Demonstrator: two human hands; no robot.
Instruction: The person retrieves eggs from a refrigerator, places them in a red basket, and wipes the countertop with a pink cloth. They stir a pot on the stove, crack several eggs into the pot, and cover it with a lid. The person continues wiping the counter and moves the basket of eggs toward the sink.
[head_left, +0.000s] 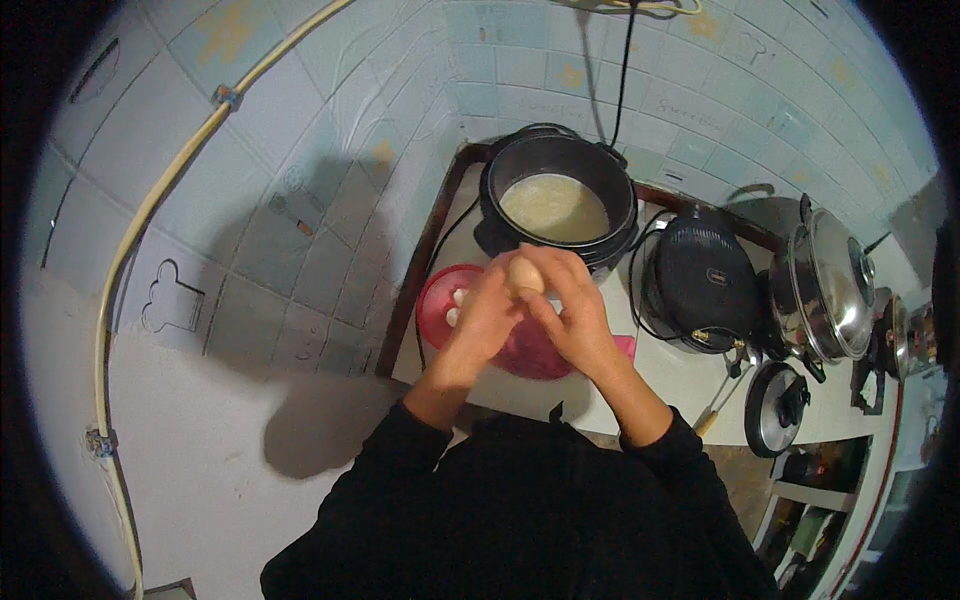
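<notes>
Between my two hands is a rounded, pale tan egg-shaped thing (525, 276), perhaps an egg. My left hand (484, 307) wraps its left side. From the right, my right hand (566, 300) has its fingers and thumb on it. Below my hands sits a pink-red plastic bowl (433, 319), its middle mostly hidden by them. Several small white pieces (454, 306) lie in its left part. Just beyond my fingertips stands a black electric cooker pot (525, 161), lid off, with a pale yellowish, cloudy content (555, 206) inside.
Right of the cooker stands a black closed appliance (705, 277) with a cord. Beyond it are a steel pot with a lid (825, 285), a loose glass lid (776, 409) and a wooden-handled utensil (706, 422). A pink flat piece (625, 345) shows beside the bowl. Tiled wall (315, 277) bounds the left.
</notes>
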